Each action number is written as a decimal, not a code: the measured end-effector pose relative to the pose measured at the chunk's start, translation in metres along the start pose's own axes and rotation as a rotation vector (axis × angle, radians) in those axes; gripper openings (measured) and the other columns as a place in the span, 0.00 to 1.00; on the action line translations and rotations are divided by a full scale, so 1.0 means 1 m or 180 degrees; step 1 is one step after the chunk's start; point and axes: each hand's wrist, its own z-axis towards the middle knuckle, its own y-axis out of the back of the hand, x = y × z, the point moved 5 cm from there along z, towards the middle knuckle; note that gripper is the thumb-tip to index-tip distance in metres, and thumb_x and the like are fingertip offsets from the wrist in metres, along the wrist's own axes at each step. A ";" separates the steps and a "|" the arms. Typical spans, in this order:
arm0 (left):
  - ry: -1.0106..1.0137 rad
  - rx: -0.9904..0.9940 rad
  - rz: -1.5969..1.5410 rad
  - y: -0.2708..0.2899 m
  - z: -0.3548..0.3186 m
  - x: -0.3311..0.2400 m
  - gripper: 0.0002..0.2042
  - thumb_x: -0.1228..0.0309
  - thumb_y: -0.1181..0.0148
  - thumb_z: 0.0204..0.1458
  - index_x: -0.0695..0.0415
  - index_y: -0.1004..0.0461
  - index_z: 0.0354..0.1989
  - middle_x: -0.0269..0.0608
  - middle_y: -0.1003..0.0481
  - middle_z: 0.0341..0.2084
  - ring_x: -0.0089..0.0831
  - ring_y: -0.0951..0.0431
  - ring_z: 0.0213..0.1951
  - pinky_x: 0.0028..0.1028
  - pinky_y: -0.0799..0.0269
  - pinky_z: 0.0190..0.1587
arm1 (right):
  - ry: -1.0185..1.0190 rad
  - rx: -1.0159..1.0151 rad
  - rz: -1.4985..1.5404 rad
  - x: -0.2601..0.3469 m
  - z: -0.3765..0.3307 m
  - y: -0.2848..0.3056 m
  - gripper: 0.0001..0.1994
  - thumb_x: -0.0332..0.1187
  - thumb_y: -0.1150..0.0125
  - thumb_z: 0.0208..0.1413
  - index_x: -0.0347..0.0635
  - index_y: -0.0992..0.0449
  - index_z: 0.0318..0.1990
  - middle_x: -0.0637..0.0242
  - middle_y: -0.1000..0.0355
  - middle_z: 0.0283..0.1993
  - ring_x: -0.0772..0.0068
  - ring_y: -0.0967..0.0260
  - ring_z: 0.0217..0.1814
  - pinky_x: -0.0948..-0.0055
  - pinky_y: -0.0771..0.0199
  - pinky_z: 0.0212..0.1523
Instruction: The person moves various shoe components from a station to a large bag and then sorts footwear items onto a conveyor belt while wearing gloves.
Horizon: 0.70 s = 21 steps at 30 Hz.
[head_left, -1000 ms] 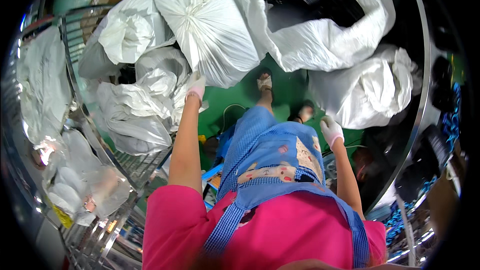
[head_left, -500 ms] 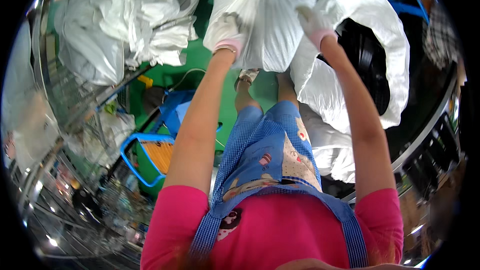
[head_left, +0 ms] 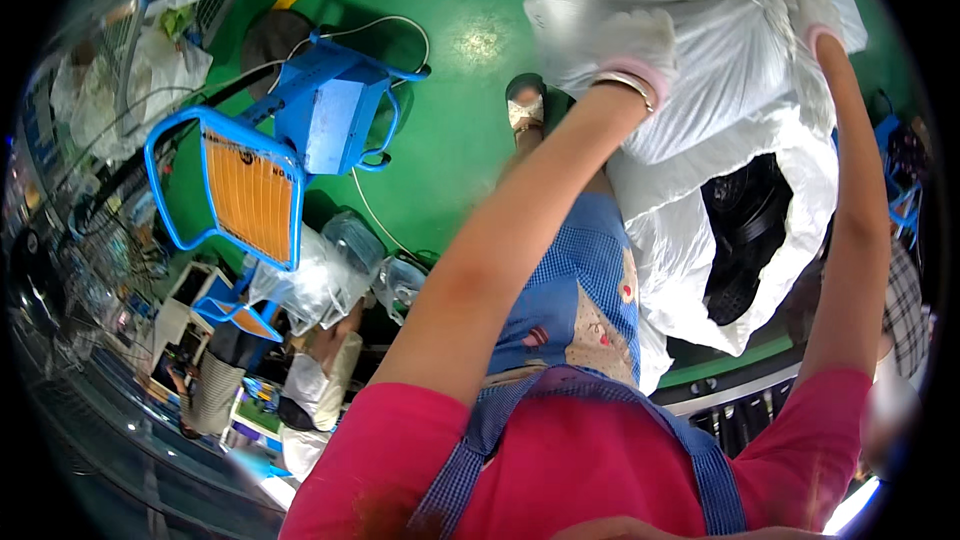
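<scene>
Both my arms are raised, carrying a large full white plastic bag over the green floor. My left hand, in a white glove with a pink cuff, grips the bag's left side. My right hand, gloved the same, holds its upper right corner. Just below hangs a second white bag, open, with dark round parts inside it.
A blue chair with an orange mesh back stands on the green floor to my left. Clear plastic bags lie beside it. Wire carts with white bags stand at far left. A person sits lower left.
The view has swung right and the white bag has moved with my hands from the pile to the upper right. The blue chair is now in full view.
</scene>
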 end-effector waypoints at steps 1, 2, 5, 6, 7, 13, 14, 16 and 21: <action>-0.0007 -0.0360 0.0080 -0.004 0.002 0.003 0.10 0.69 0.45 0.47 0.56 0.27 0.37 0.42 0.26 0.34 0.41 0.26 0.40 0.35 0.29 0.43 | 0.0287 0.0026 -0.0312 0.009 0.005 0.010 0.21 0.26 0.44 0.44 0.43 0.32 0.50 0.57 0.36 0.57 0.52 0.36 0.55 0.62 0.34 0.55; -0.0052 -0.0696 0.0159 -0.018 0.006 0.003 0.09 0.69 0.46 0.47 0.56 0.27 0.37 0.42 0.26 0.34 0.40 0.26 0.40 0.35 0.29 0.43 | 0.0559 0.0022 -0.0414 0.008 0.009 0.010 0.21 0.26 0.44 0.44 0.43 0.32 0.50 0.56 0.35 0.56 0.51 0.36 0.54 0.61 0.34 0.54; -0.0134 -0.1153 0.0179 -0.033 0.002 0.010 0.08 0.70 0.48 0.48 0.55 0.27 0.36 0.42 0.26 0.34 0.38 0.26 0.40 0.35 0.30 0.42 | 0.1084 0.0143 -0.0480 0.005 0.028 -0.009 0.19 0.24 0.47 0.44 0.43 0.32 0.48 0.54 0.34 0.52 0.49 0.36 0.53 0.60 0.34 0.52; -0.0168 -0.1203 0.0126 -0.038 0.001 0.008 0.08 0.70 0.48 0.48 0.54 0.27 0.36 0.42 0.26 0.35 0.38 0.26 0.40 0.35 0.30 0.42 | 0.1022 0.0303 -0.0397 0.006 0.032 -0.017 0.19 0.24 0.47 0.44 0.43 0.32 0.47 0.53 0.33 0.50 0.48 0.36 0.52 0.59 0.34 0.51; -0.0257 -0.1255 0.0059 -0.046 0.004 0.001 0.07 0.70 0.48 0.48 0.54 0.27 0.36 0.42 0.26 0.35 0.39 0.26 0.40 0.35 0.30 0.42 | 0.0947 0.0380 -0.0282 -0.002 0.030 -0.019 0.18 0.23 0.48 0.44 0.42 0.32 0.47 0.52 0.33 0.48 0.48 0.36 0.51 0.59 0.34 0.50; 0.0365 -0.0952 -0.1294 -0.032 0.002 0.018 0.10 0.66 0.50 0.49 0.60 0.29 0.29 0.53 0.24 0.25 0.46 0.22 0.32 0.40 0.27 0.37 | 0.1166 0.0554 0.0013 0.000 0.041 -0.026 0.15 0.26 0.50 0.46 0.40 0.32 0.45 0.51 0.32 0.45 0.46 0.36 0.51 0.59 0.35 0.49; 0.0370 -0.0913 -0.1398 -0.032 0.001 0.018 0.11 0.65 0.50 0.49 0.60 0.28 0.29 0.53 0.24 0.25 0.47 0.22 0.32 0.40 0.27 0.37 | 0.1251 0.0667 -0.0228 0.000 0.042 -0.024 0.15 0.26 0.50 0.46 0.41 0.31 0.45 0.51 0.31 0.45 0.46 0.36 0.51 0.59 0.36 0.49; 0.0325 -0.0853 -0.1448 -0.034 -0.006 0.014 0.13 0.63 0.50 0.49 0.60 0.27 0.29 0.53 0.24 0.25 0.47 0.22 0.33 0.41 0.28 0.38 | 0.1245 0.0742 -0.0389 -0.001 0.037 -0.019 0.14 0.28 0.51 0.48 0.41 0.30 0.44 0.51 0.31 0.45 0.47 0.36 0.51 0.59 0.36 0.50; 0.0260 -0.0688 -0.1413 -0.057 -0.016 0.017 0.15 0.59 0.50 0.49 0.57 0.24 0.33 0.49 0.23 0.29 0.48 0.23 0.35 0.42 0.28 0.40 | 0.0788 0.1298 -0.0834 0.038 0.029 0.015 0.13 0.34 0.55 0.52 0.41 0.26 0.40 0.49 0.29 0.46 0.46 0.33 0.50 0.59 0.33 0.49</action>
